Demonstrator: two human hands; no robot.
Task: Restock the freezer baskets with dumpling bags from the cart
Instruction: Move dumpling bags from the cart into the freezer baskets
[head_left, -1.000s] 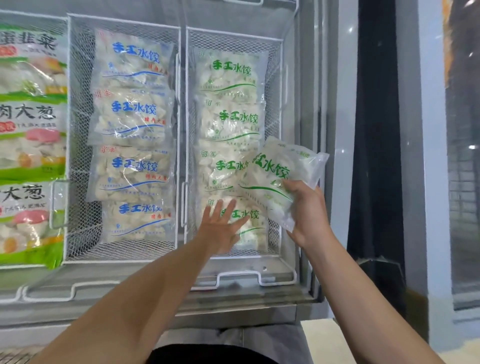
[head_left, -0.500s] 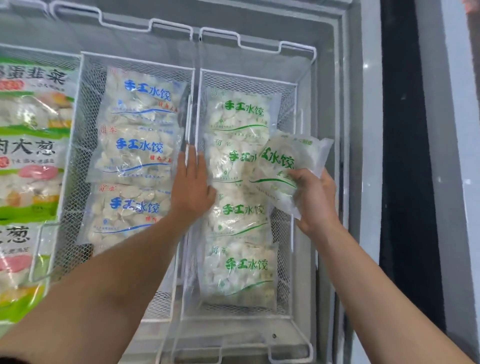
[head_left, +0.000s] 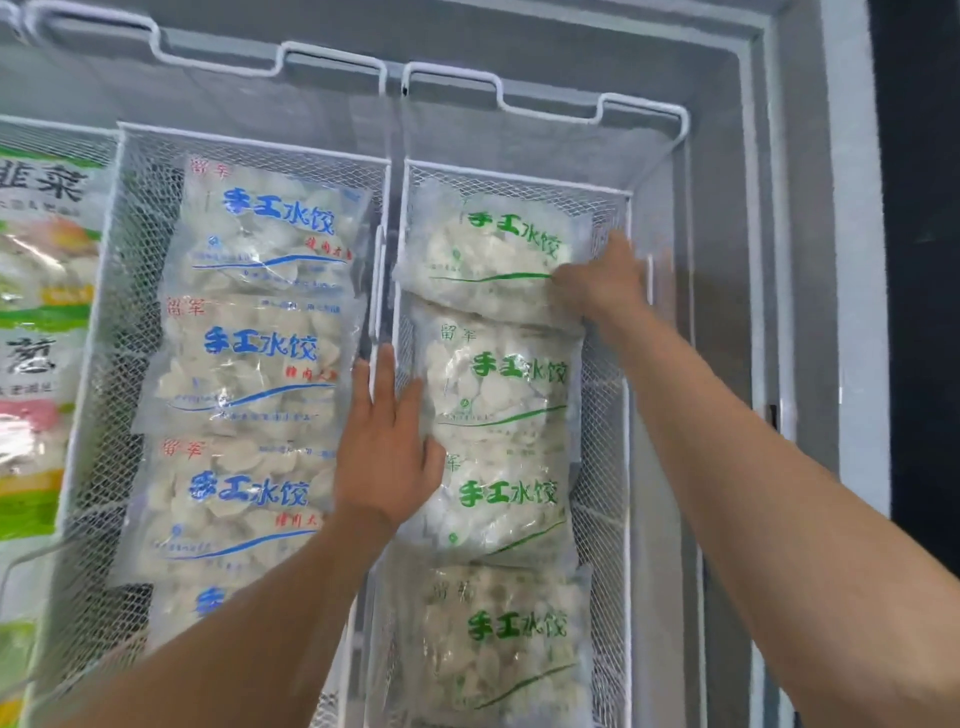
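Right hand (head_left: 605, 283) seemingly grips top green bag (head_left: 488, 254); left hand (head_left: 387, 441) flat beside stack

Bright, even light — soft blur, edges bowed

Grey freezer wall (head_left: 800, 260) frames the view, with a dark strip (head_left: 914, 260) running beside it at right.
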